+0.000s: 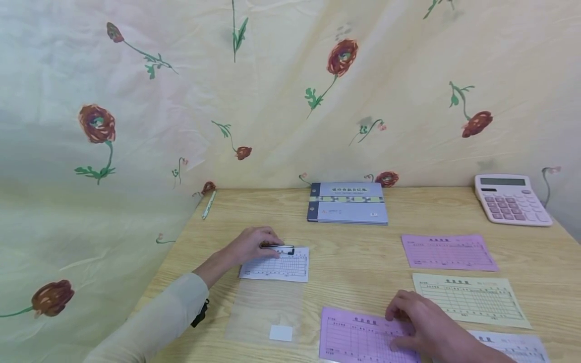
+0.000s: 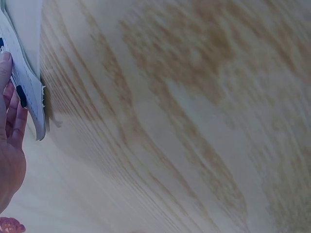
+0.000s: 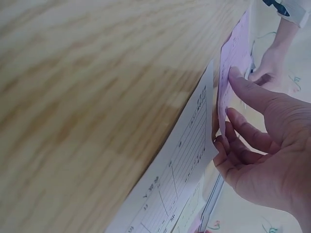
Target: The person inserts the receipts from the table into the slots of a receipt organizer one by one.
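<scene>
My left hand (image 1: pixel 254 245) grips the black-and-silver clip (image 1: pixel 287 249) at the top of a clear clipboard (image 1: pixel 254 312). Beneath the clip lies a white printed form (image 1: pixel 286 269), covering the board's upper part. In the left wrist view, the left hand (image 2: pixel 13 126) has its thumb at the clip and its fingers behind the white paper. With thumb on its face and fingers at its edge, my right hand (image 1: pixel 424 325) pinches a purple form (image 1: pixel 354 335), also seen as the purple form (image 3: pixel 236 51) in the right wrist view.
On the right lie another purple form (image 1: pixel 449 252), a pale green form (image 1: pixel 469 300) and a white form (image 1: pixel 519 345), the last partly under my right forearm. At the back are a blue ledger book (image 1: pixel 347 204), a pen (image 1: pixel 209 204) and a pink calculator (image 1: pixel 513 201) before a flowered curtain (image 1: pixel 281 101).
</scene>
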`<state>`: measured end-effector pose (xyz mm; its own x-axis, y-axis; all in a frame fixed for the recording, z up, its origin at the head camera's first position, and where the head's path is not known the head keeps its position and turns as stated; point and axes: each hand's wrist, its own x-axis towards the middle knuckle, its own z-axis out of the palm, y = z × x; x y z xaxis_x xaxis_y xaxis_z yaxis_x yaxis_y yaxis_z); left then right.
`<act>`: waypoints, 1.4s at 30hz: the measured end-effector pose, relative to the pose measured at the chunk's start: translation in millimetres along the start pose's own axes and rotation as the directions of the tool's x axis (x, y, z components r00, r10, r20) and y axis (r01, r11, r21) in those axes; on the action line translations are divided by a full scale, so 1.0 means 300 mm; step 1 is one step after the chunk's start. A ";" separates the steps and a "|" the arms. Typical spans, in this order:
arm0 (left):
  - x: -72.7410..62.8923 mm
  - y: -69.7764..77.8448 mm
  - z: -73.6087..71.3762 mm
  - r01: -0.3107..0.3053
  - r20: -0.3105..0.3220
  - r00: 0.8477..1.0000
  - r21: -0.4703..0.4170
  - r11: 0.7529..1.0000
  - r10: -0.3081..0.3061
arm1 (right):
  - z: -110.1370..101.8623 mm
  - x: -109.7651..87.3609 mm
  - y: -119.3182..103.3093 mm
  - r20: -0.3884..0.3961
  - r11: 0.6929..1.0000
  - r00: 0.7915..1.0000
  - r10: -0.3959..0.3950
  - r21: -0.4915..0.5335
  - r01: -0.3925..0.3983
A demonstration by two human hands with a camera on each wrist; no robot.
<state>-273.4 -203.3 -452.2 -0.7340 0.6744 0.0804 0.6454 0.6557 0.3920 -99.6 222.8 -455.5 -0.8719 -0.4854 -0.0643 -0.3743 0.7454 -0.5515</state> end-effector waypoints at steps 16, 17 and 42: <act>-0.013 -0.004 0.003 -0.172 -0.036 0.983 0.126 0.977 0.178 | -0.005 0.019 -0.031 0.108 0.967 0.977 0.183 0.162 -0.198; -0.014 -0.004 0.005 -0.174 -0.039 0.983 0.133 0.976 0.181 | -0.004 0.020 -0.031 0.109 0.967 0.978 0.180 0.164 -0.197; -0.012 0.015 -0.002 -0.229 -0.013 0.969 0.312 0.922 0.246 | -0.073 0.062 -0.032 -0.103 0.987 0.994 0.025 0.163 -0.008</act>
<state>-268.0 -203.1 -450.1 -0.5557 0.8102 0.1864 0.8294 0.5557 0.0574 -119.2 216.5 -433.2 -0.9089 -0.4169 0.0080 -0.3110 0.6650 -0.6790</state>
